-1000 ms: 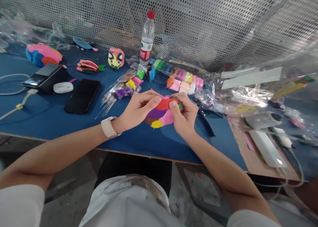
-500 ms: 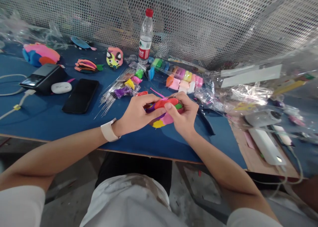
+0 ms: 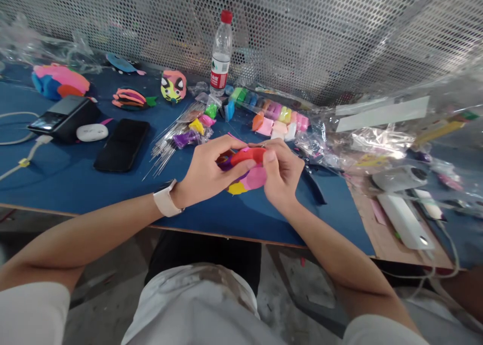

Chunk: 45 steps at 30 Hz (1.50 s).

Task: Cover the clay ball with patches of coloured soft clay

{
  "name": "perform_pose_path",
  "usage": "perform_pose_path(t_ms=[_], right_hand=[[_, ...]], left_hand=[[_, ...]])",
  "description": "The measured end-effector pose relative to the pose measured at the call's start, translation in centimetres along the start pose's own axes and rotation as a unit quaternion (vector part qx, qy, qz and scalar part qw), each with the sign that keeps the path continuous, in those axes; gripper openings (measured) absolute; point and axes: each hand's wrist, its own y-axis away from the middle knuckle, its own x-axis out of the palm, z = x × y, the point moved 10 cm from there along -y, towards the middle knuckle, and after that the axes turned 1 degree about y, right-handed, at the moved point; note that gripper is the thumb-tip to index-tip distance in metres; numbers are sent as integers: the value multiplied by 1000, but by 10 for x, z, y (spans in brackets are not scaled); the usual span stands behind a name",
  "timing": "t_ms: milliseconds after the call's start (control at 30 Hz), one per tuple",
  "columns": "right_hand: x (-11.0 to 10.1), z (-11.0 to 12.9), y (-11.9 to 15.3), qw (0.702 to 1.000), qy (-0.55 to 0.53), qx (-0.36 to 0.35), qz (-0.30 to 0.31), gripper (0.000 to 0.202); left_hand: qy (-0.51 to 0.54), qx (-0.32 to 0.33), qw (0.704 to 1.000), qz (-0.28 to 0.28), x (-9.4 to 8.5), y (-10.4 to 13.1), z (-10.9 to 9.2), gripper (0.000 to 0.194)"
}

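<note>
Between my two hands, over the front of the blue table, is a multicoloured clay figure (image 3: pixel 253 178) with red, purple, pink and yellow patches. My left hand (image 3: pixel 209 171) wraps round its left side, thumb lying along the red clay strip (image 3: pixel 247 156) on top. My right hand (image 3: pixel 283 171) grips the right side, its thumb pressing the end of that strip. Fingers of both hands hide the figure's back and right side. Just beyond my left hand lie bagged lumps of coloured clay (image 3: pixel 196 127) and a bundle of thin metal rods (image 3: pixel 165 151).
Finished-looking clay figures (image 3: pixel 173 87) stand along the back left. A black phone (image 3: pixel 121 145) and white mouse (image 3: pixel 92 132) lie left. A water bottle (image 3: pixel 221 56) stands by the perforated metal screen (image 3: pixel 287 33). Dark-handled pliers (image 3: pixel 314 185) lie right, near plastic wrapping and a white power bank (image 3: pixel 405 222).
My right thumb has shifted slightly right and up along the red strip. The green patch near it is now covered. My left hand has barely moved and keeps its hold.
</note>
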Motion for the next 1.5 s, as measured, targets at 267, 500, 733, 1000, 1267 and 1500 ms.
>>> perform_pose_path(t_ms=[267,500,733,1000,1267,1500], right_hand=[[5,-28,7,997,-59,49,6,26],[8,-45,10,992,-100,80,19,29],[9,-33,7,992,-96,77,39,28],[-2,-30,9,994,-61,79,-35,32],[-9,-20,12,993,3,70,-92,45],[-14,-2,11,993,71,-26,-89,29]], left_hand=[[-24,31,999,-19,-10,-6,-12,32],[-16,-25,999,-11,-8,-6,-3,44],[2,-70,997,43,1,-13,6,61],[3,-59,998,2,-6,-11,2,40],[-19,14,1000,-12,-9,-10,-14,20],[-55,11,998,-15,-10,-8,-14,23]])
